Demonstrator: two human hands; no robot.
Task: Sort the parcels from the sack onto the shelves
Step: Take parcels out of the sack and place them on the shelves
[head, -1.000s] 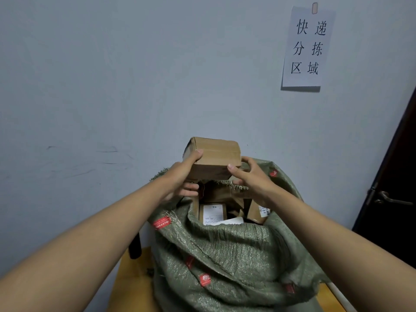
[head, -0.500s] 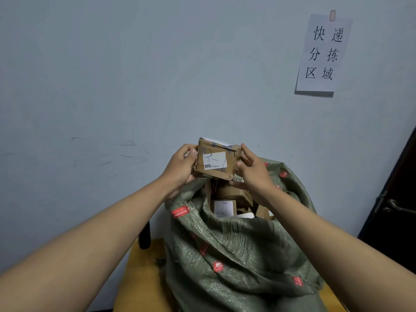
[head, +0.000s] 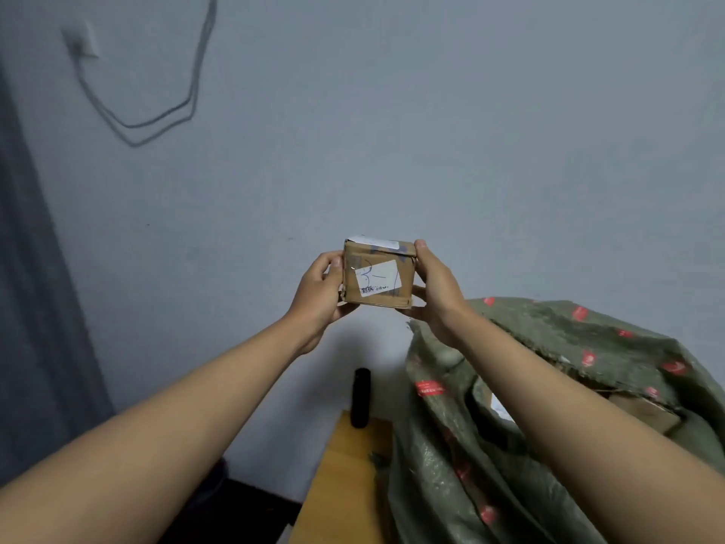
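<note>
— So, where's your parcel now?
— Mid-frame, out of the green woven sack (head: 569,386) at lower right. Your left hand (head: 319,294) and right hand (head: 433,288) grip the small labelled carton (head: 378,274), fingers curled round its sides. No shelves in view yet.

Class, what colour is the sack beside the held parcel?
Olive green sack with red marks; head view.

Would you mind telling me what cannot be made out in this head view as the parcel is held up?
- Shelves: none in the head view, beyond its edges.
- Parcels in the sack: mostly hidden by its folds and the right forearm.
- Small print on the label of the cardboard parcel: too small and blurred.
- Far sides of the parcel: hidden behind it; left hand and right hand cover its side edges.
</note>
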